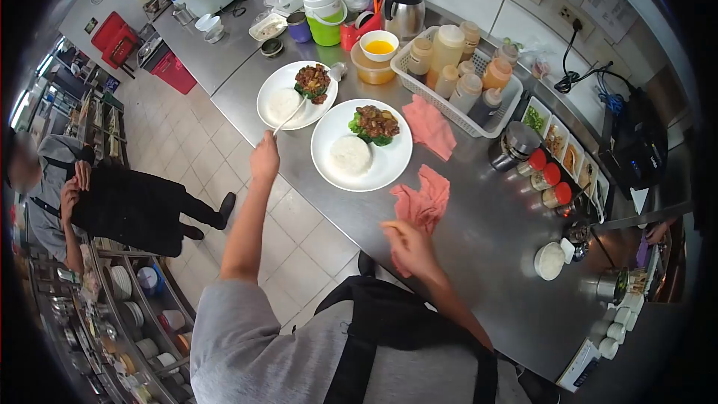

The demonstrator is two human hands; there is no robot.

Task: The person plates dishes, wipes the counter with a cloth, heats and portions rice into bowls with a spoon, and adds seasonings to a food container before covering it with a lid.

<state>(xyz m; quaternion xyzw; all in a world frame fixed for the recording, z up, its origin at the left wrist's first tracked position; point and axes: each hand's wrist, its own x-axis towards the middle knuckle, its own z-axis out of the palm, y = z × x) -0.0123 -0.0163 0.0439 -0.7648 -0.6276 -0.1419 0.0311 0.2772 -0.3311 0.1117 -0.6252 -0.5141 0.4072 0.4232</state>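
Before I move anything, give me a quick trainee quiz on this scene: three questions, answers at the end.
1. Which of the person's hands holds the utensil?
2. How many pink cloths can you see?
3. True or false: both plates hold rice.

Key:
1. The left hand; the utensil reaches over the far plate.
2. Two: one beside the near plate, one by the right hand.
3. True.
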